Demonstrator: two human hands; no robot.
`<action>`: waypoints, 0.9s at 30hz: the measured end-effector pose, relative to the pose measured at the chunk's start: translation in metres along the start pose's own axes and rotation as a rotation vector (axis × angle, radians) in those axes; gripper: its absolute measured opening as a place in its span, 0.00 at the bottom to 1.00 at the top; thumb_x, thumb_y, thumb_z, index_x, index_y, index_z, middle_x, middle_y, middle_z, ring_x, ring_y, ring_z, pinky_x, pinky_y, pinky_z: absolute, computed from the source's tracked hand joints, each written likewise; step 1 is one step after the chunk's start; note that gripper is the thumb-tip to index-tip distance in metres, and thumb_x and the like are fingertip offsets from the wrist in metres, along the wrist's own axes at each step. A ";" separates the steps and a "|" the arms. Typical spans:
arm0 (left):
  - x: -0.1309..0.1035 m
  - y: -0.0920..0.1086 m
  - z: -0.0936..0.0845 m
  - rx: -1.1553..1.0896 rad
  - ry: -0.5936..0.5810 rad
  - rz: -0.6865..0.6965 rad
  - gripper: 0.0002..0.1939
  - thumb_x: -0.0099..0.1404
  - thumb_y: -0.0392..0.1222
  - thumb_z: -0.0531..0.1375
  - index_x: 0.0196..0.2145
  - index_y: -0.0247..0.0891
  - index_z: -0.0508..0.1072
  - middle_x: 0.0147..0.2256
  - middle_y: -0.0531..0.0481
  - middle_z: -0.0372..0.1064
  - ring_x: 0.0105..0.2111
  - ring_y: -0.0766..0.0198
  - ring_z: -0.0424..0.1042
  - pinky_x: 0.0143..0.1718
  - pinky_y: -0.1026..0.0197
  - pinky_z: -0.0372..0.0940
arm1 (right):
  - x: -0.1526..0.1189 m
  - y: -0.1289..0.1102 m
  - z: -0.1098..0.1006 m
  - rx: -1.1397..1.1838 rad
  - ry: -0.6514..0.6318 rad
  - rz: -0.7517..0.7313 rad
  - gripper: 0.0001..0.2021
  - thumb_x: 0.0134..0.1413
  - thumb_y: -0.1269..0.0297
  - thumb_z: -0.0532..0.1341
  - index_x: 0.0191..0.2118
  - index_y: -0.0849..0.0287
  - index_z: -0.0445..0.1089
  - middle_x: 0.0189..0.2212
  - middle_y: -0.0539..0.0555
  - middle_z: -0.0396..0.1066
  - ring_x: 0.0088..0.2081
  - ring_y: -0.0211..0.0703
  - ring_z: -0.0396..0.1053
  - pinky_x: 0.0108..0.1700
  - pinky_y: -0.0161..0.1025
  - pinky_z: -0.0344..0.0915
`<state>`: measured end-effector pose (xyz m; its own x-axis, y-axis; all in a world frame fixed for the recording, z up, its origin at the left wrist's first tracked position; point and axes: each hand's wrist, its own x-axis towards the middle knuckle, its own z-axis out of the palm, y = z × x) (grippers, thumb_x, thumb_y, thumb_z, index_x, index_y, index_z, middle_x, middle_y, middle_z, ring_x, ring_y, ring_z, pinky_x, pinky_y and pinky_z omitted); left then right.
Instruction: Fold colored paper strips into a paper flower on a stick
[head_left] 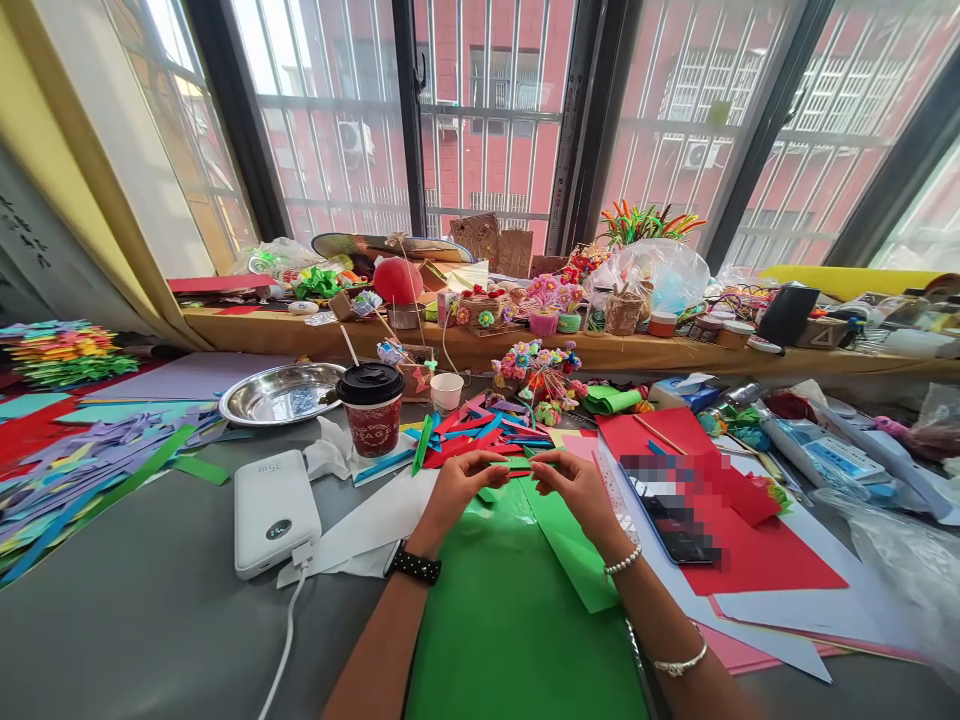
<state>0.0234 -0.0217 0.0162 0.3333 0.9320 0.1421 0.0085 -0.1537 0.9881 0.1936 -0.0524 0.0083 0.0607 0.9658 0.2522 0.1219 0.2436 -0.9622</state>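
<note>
green paper is spanning the small gap between my two hands: i am pinching one end of a narrow green paper strip (516,463) in the fingers of my left hand (459,485) and the other end in the fingers of my right hand (574,484). both hands are curling nearly closed, thumbs and fingertips meeting on the strip, and i am keeping it above the far end of a glossy green board (517,625). a lighter green sheet (576,550) is lying on that board, partly under my right hand and forearm.

just beyond my fingers, a loose heap of red and blue strips (491,432) is spreading over the surface (172,620). to the left of my left wrist, a white power bank (274,508) is resting with a white cable (289,640) plugged in, and a dark-lidded paper cup (371,420) is standing upright behind it, near a shiny metal bowl (259,396). a small white cup (448,391) is standing behind the heap. to the right, a phone (697,551) is lying across red paper (787,560), its screen partly pixelated. more coloured strips (112,470) are piling up at the far left.
</note>
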 end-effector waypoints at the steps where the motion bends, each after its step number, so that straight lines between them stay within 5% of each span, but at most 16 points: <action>1: 0.000 0.000 0.000 0.004 -0.002 -0.009 0.12 0.48 0.44 0.60 0.30 0.33 0.72 0.26 0.49 0.72 0.28 0.63 0.71 0.31 0.62 0.66 | 0.000 0.000 0.000 0.009 0.000 0.009 0.13 0.41 0.57 0.60 0.30 0.63 0.68 0.21 0.52 0.69 0.22 0.37 0.67 0.25 0.34 0.66; 20: 0.003 -0.003 -0.001 -0.052 -0.065 -0.016 0.15 0.46 0.43 0.62 0.33 0.34 0.71 0.34 0.48 0.71 0.32 0.63 0.70 0.35 0.61 0.67 | 0.000 0.000 -0.001 -0.110 0.071 -0.033 0.15 0.42 0.53 0.58 0.25 0.63 0.68 0.15 0.50 0.66 0.17 0.36 0.65 0.18 0.31 0.59; 27: 0.005 -0.007 -0.002 -0.037 0.013 -0.010 0.12 0.46 0.44 0.61 0.28 0.34 0.73 0.30 0.49 0.71 0.30 0.63 0.70 0.33 0.61 0.68 | -0.001 -0.001 -0.002 -0.153 0.023 -0.059 0.13 0.42 0.54 0.59 0.26 0.61 0.69 0.16 0.50 0.68 0.18 0.37 0.66 0.20 0.32 0.61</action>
<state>0.0234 -0.0157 0.0105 0.3212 0.9376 0.1332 -0.0229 -0.1329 0.9909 0.1950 -0.0537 0.0087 0.0714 0.9474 0.3120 0.2757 0.2819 -0.9190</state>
